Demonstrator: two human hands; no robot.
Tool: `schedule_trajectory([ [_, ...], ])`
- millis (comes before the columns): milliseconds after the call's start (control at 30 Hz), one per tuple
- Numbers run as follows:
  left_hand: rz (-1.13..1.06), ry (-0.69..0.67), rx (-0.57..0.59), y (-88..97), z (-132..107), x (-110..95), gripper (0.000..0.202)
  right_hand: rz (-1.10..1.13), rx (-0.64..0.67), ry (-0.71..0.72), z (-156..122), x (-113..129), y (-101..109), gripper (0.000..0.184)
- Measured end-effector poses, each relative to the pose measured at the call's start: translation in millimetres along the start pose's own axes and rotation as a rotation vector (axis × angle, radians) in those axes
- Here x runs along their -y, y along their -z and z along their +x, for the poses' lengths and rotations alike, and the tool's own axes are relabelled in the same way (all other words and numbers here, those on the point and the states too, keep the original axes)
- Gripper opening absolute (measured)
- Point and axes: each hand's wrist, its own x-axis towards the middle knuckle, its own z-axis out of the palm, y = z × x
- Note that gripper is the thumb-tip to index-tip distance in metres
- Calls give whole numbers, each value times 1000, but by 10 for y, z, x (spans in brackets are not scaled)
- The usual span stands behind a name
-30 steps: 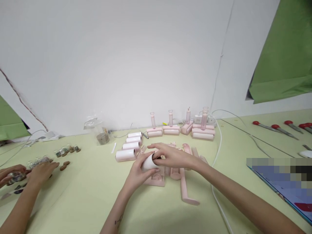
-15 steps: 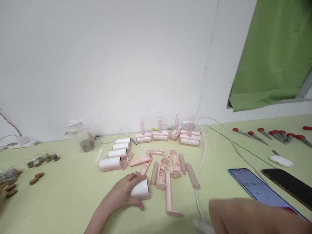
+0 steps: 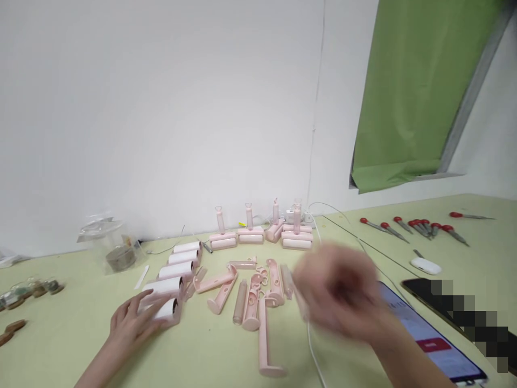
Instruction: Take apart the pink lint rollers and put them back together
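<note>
My left hand (image 3: pixel 131 321) rests on the table with its fingers wrapped on a white lint roll in a pink holder (image 3: pixel 166 309), at the near end of a row of white rolls (image 3: pixel 177 264). My right hand (image 3: pixel 339 293) hangs in the air over the table's right half, smeared by motion, so its fingers cannot be read. Loose pink roller handles and parts (image 3: pixel 252 293) lie between the two hands. Assembled pink rollers (image 3: pixel 258 231) stand upright by the wall.
A white cable (image 3: pixel 313 345) runs across the yellow-green table (image 3: pixel 81 350). A lit phone (image 3: pixel 428 337) and a dark phone lie at the right. Red-handled screwdrivers (image 3: pixel 412 226) and a white case (image 3: pixel 425 265) lie beyond. A clear bag (image 3: pixel 107 242) and small jars (image 3: pixel 28 288) sit at the left.
The view has swung right. My left hand slid the white roll leftward to the row of rolls. My right hand left the roll and moved fast to the right.
</note>
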Motion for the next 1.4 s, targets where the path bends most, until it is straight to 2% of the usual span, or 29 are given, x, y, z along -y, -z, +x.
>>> schedule_trajectory([
  [100, -62, 15, -1, -64, 50, 2, 33, -231, -134, -22, 716, -250, 83, 30],
  [133, -69, -7, -9, -62, 55, -7, 35, -542, -135, -95, 916, -389, 124, 28],
  [200, -39, -126, -78, -24, 67, -43, 45, -699, -114, -215, 1188, -706, 224, 30],
  [267, 5, -313, -184, 43, 98, -126, 55, -786, -67, -319, 1280, -1005, 318, 32],
  [333, 10, -479, -279, 114, 150, -279, 58, -834, -19, -389, 1247, -1223, 377, 32],
  [433, -63, -596, -319, 189, 240, -615, 57, -857, 19, -413, 1118, -1346, 391, 30],
  [500, -172, -569, -268, 224, 296, -859, 55, -849, 7, -363, 1042, -1287, 379, 25],
  [667, -599, -246, -40, 400, 491, -1378, 49, -765, -59, -97, 857, -769, 308, 20],
  [767, -879, -183, 99, 555, 617, -1598, 54, -651, 26, 83, 678, -395, 95, 25],
  [833, -1021, -185, 185, 605, 644, -1686, 48, -446, 160, 220, 524, -197, -143, 26],
  [900, -1135, -165, 276, 582, 606, -1718, 32, -212, 247, 258, 364, -59, -398, 27],
  [1000, -1415, -5, 364, 454, 477, -1665, 30, 11, 265, 128, 191, 31, -666, 45],
  [1067, -1614, 149, 315, 370, 400, -1589, 32, 59, 274, 42, 156, 32, -741, 32],
  [1100, -1676, 209, 266, 339, 374, -1550, 33, 61, 284, 17, 161, 23, -757, 20],
  [1133, -1710, 246, 229, 316, 356, -1514, 33, 59, 290, 4, 173, 13, -765, 17],
  [1200, -1711, 256, 213, 286, 337, -1459, 33, 55, 290, 10, 202, 2, -776, 25],
  [1400, -1423, 116, 350, 304, 262, -1499, 21, -74, 240, 69, 148, 105, -799, 21],
])
